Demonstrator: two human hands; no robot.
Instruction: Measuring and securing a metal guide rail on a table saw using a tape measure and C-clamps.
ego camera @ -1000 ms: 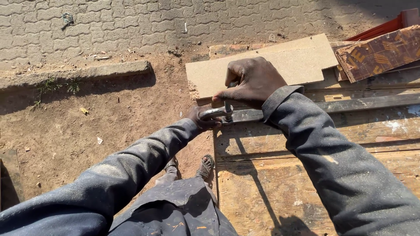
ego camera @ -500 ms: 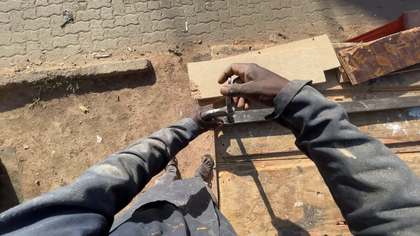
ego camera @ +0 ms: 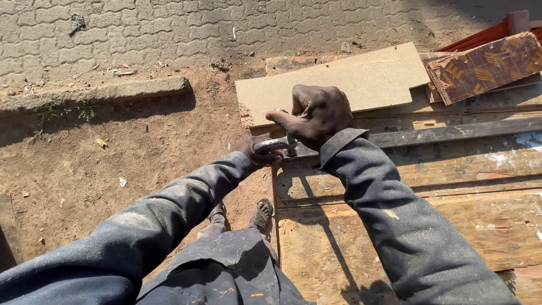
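Gripping the metal clamp (ego camera: 275, 146) at the desk (ego camera: 429, 186) edge, the left hand (ego camera: 255, 151) is bracing while the right hand (ego camera: 316, 114) (now rotated, thumb extended) is turning the screw handle, closed around it.

A shiny curved metal clamp (ego camera: 275, 145) is catching the sun at the frame's centre, gripped by the left hand (ego camera: 257, 151). The right hand (ego camera: 316, 114) is resting over it. A smooth, matt tan board (ego camera: 361, 79) of pressed wood is lying above them. The workbench planks (ego camera: 429, 220), filling the lower right, are showing rough, weathered, paint-flecked wood. A dark, dull metal bar (ego camera: 451, 133) is crossing them. The dusty grey cloth sleeves (ego camera: 169, 220) are looking coarse and matt.
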